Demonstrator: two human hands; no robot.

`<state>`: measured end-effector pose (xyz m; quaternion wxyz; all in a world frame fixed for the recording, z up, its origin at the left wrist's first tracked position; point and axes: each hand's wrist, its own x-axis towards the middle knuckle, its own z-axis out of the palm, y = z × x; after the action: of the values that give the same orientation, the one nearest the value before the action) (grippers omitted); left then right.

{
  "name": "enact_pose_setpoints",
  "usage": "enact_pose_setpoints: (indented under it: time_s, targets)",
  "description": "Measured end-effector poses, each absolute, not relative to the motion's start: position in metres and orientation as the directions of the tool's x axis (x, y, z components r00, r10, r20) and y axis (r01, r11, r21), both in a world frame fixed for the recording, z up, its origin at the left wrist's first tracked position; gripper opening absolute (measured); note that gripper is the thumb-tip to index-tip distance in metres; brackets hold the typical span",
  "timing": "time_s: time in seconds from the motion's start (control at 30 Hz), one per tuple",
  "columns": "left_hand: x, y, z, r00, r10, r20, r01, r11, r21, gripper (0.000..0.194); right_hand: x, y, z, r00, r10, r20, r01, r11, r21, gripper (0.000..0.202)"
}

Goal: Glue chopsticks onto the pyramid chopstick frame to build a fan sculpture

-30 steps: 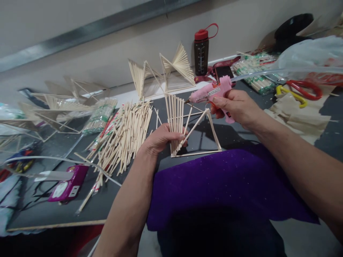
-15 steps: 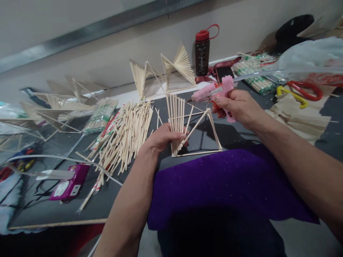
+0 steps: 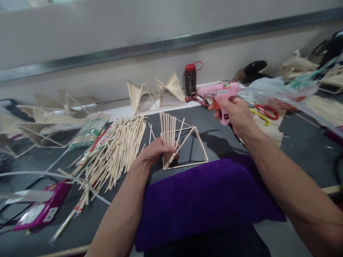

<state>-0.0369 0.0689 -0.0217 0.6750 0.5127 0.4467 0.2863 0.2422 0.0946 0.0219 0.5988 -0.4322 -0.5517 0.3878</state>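
My left hand (image 3: 158,150) is closed around the lower part of a wooden stick frame (image 3: 168,130). Its thumb presses on a row of fanned sticks, and its other fingers are partly hidden behind them. One separate stick leans beside the fan under the thumb. In my right hand (image 3: 232,110) is a pink glue gun (image 3: 218,91), raised above and to the right of the frame, its nozzle pointing left. The gun is apart from the sticks. A long clear glue stick (image 3: 265,93) trails from its back end.
A pile of loose sticks (image 3: 115,153) lies left of the frame. Finished stick models (image 3: 171,89) stand by the wall near a red-capped bottle (image 3: 190,80). Red-handled scissors (image 3: 268,112) lie at right. A purple box-shaped device (image 3: 44,207) sits front left; purple cloth (image 3: 187,200) covers the lap.
My right hand has lifted the glue gun up and away to the right of the frame. My left hand keeps its grip. The camera view has tilted and shifted.
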Motion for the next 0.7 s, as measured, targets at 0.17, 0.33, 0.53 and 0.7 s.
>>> enact_pose_setpoints:
  time_s: [0.17, 0.33, 0.53, 0.7]
  targets:
    - [-0.036, 0.068, -0.017, 0.406, 0.847, -0.344, 0.121, 0.324, 0.938, 0.025, 0.276, 0.083, 0.049, 0.178, 0.917, 0.357, 0.090, 0.346, -0.934, 0.022]
    - [-0.033, 0.067, -0.018, 0.313, 0.865, -0.393, 0.147, 0.365, 0.920, 0.023, 0.329, 0.045, 0.065, 0.248, 0.855, 0.456, 0.264, 0.393, -0.881, 0.021]
    - [-0.027, 0.068, -0.014, 0.257, 0.884, -0.391, 0.126, 0.370, 0.920, 0.031, 0.386, 0.007, 0.041, 0.291, 0.924, 0.249, 0.297, 0.160, -0.941, 0.031]
    - [-0.027, 0.069, -0.007, 0.284, 0.868, -0.407, 0.204, 0.360, 0.910, 0.022, 0.413, 0.009, 0.022, 0.305, 0.952, 0.010, 0.232, -0.064, -0.971, 0.031]
